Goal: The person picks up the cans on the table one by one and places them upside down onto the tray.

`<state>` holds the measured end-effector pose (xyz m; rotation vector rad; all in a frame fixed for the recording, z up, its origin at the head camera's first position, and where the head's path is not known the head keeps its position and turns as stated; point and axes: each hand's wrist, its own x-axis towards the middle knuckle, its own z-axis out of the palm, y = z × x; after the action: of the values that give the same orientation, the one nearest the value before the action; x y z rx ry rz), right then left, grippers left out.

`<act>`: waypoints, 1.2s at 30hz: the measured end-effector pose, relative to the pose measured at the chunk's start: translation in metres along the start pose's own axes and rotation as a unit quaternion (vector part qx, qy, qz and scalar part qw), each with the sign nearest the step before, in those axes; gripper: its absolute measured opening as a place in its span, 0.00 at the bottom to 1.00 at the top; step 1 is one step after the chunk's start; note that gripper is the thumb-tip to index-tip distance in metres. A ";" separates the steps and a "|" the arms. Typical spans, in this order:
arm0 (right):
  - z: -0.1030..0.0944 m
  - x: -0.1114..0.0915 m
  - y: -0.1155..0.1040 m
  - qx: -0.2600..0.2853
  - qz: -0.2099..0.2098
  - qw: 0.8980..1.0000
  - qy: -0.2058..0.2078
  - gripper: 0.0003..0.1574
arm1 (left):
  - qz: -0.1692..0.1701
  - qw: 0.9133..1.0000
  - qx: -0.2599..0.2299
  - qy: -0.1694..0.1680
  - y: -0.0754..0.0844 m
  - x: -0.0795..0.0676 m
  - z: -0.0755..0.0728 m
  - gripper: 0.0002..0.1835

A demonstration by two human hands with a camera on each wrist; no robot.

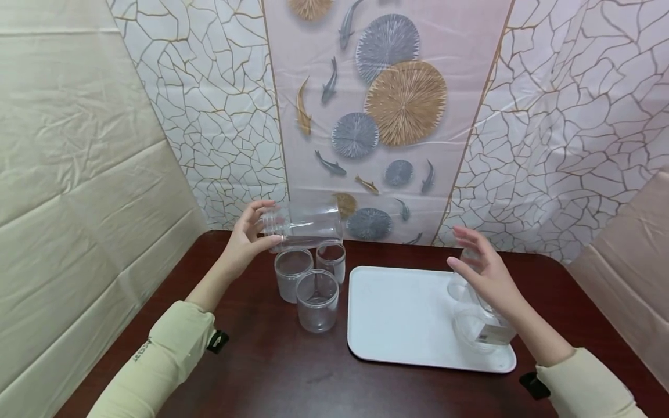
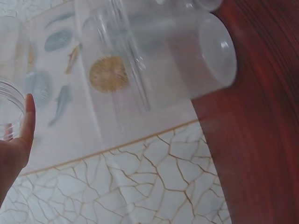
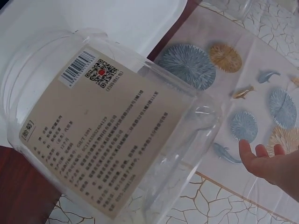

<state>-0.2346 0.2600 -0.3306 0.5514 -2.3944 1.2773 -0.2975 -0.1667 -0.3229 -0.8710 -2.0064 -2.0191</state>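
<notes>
A clear plastic jar [image 1: 313, 223] lies on its side in the air, and my left hand [image 1: 244, 241] grips it round its threaded mouth. In the left wrist view the same threaded rim [image 2: 16, 105] shows between thumb and fingers of the hand [image 2: 14, 149]. Below it, three clear tubs [image 1: 317, 305] stand mouth up on the table. At the right, my right hand [image 1: 488, 273] is raised with fingers spread, holding nothing. Beneath and beside it, clear jars stand on the white tray [image 1: 402, 319]; one jar with a printed label [image 3: 107, 130] fills much of the right wrist view.
The dark red-brown table [image 1: 251, 371] bears the tubs left of the tray. A patterned cloth [image 1: 360, 116] with fish and round motifs hangs behind the table. Beige cloth [image 1: 78, 145] hangs at the left side.
</notes>
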 end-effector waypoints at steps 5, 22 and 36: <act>0.004 0.003 -0.001 0.002 0.006 1.000 -0.003 0.35 | 0.001 1.000 -0.007 0.004 0.007 0.002 0.011 0.33; 0.011 0.005 -0.008 0.051 0.030 0.998 -0.017 0.36 | 0.035 0.998 -0.041 -0.022 0.016 0.011 0.049 0.34; 0.019 0.005 -0.015 0.211 0.046 0.975 -0.040 0.34 | 0.042 0.996 -0.067 -0.044 0.004 0.013 0.077 0.38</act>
<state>-0.2336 0.2350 -0.3278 0.6232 -2.2364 1.8578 -0.2842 -0.0901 -0.3190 -1.0711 -1.8602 -2.1237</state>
